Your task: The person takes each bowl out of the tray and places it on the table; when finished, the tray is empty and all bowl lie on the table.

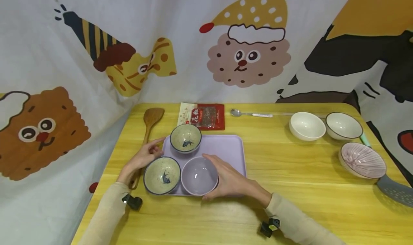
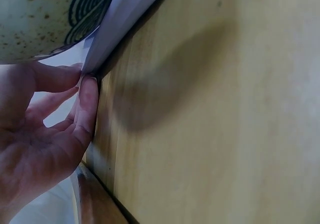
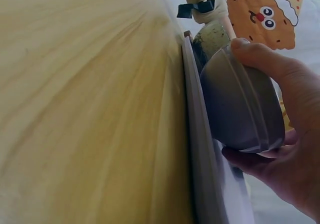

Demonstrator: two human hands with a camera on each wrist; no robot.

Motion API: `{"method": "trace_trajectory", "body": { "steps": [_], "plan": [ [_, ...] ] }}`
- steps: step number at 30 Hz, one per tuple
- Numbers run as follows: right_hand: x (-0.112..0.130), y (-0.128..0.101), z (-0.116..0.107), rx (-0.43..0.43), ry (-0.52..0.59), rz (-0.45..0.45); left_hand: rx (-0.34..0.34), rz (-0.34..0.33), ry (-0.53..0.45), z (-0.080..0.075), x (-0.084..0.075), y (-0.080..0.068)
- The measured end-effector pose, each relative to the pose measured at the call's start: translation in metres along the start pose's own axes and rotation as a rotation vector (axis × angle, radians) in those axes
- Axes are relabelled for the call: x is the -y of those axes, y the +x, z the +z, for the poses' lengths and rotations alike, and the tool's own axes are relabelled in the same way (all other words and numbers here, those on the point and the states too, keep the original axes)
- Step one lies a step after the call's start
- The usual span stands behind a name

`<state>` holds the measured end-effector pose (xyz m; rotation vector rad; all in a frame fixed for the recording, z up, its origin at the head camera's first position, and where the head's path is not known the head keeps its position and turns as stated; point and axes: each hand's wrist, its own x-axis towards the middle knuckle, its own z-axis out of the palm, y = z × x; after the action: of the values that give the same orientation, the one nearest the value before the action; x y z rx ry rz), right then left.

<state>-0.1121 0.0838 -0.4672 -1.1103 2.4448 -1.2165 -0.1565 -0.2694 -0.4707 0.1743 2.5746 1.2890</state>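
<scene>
My right hand (image 1: 230, 180) grips a purple bowl (image 1: 200, 177) by its side, thumb and fingers spread around it, as the right wrist view also shows. The bowl is upright over the front of a lilac tray (image 1: 227, 148). At the tray's left edge, my left hand (image 2: 47, 129) pinches the rim between thumb and fingers. Two speckled bowls with blue fish designs are on the tray's left side, a front one (image 1: 162, 177) beside the purple bowl and a back one (image 1: 185, 139). The front one overhangs the tray's left edge.
A wooden spatula (image 1: 153, 117) lies left of the tray. Behind it are a red spice packet (image 1: 209, 117) and a metal spoon (image 1: 261, 115). At right stand a white bowl (image 1: 306, 126), a dark-rimmed bowl (image 1: 343, 126) and a striped bowl (image 1: 362, 160), near a grey perforated utensil (image 1: 395, 191).
</scene>
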Motion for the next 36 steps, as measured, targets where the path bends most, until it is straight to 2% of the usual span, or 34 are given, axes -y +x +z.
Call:
{"method": "trace_trajectory", "body": {
  "steps": [5,12,17,25,36],
  "plan": [
    [-0.003,-0.005,0.001,-0.048,0.022,-0.024,0.001,-0.018,-0.01,0.0,0.009,0.003],
    [-0.005,-0.016,-0.005,-0.156,0.011,-0.011,0.004,-0.021,0.006,0.001,0.006,0.007],
    [-0.002,-0.022,-0.018,-0.224,0.032,0.022,0.002,-0.022,0.01,0.002,0.003,0.007],
    [-0.001,-0.04,-0.039,-0.33,-0.053,0.121,0.006,-0.036,0.003,0.002,0.005,0.008],
    [-0.009,-0.071,-0.069,-0.472,-0.116,0.177,0.012,-0.019,0.022,0.001,0.007,0.002]
  ]
}}
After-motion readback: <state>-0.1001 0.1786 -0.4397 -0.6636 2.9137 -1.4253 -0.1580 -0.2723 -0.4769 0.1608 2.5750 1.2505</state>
